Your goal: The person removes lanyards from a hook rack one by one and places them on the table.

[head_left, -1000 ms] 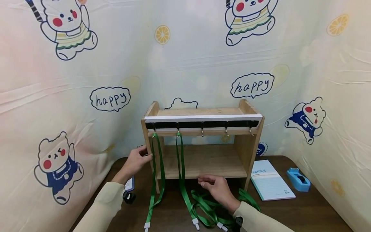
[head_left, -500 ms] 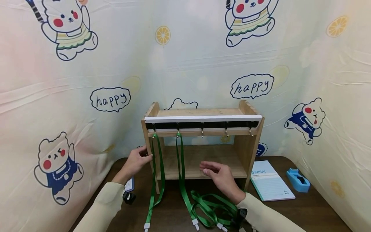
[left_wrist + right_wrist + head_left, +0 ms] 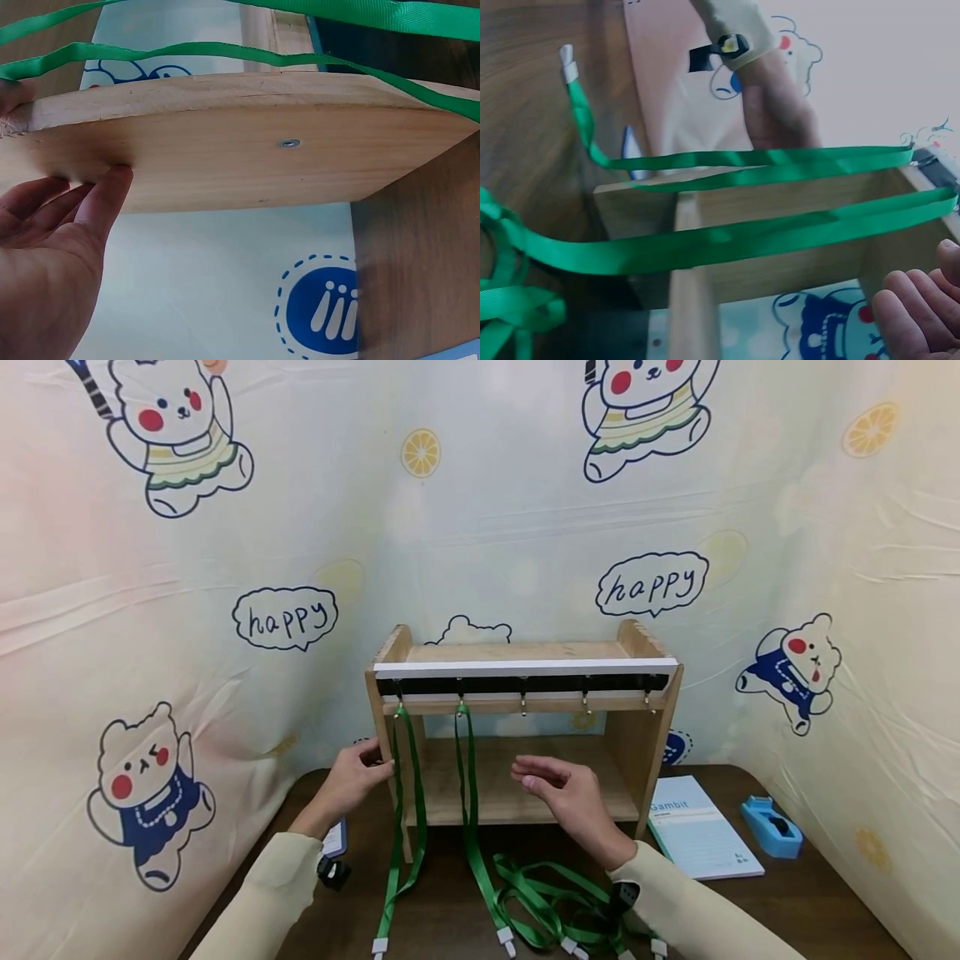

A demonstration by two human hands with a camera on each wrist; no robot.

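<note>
My left hand (image 3: 352, 785) holds the left side panel of a small wooden shelf (image 3: 517, 777), thumb at its front edge. In the left wrist view, the fingers (image 3: 105, 196) rest on the panel's outer face. A green lanyard (image 3: 417, 777) hangs from the leftmost hook, and a second green lanyard (image 3: 471, 785) from the hook beside it. My right hand (image 3: 573, 793), holding nothing, hovers before the shelf's middle with fingers extended. Below it, several green lanyards (image 3: 536, 893) lie tangled on the table, their white clips toward the front.
Three hooks to the right, including the middle hook (image 3: 523, 700), carry nothing. A Gambit notebook (image 3: 701, 831) and a blue tape dispenser (image 3: 771, 827) sit on the table (image 3: 825, 902) at right. A blue-edged card (image 3: 335, 837) lies left of the shelf. A printed curtain (image 3: 510, 543) surrounds the table.
My right hand has risen from above the lanyard pile to before the lower shelf board. The left hand keeps its place on the panel, and both hung lanyards stay still.
</note>
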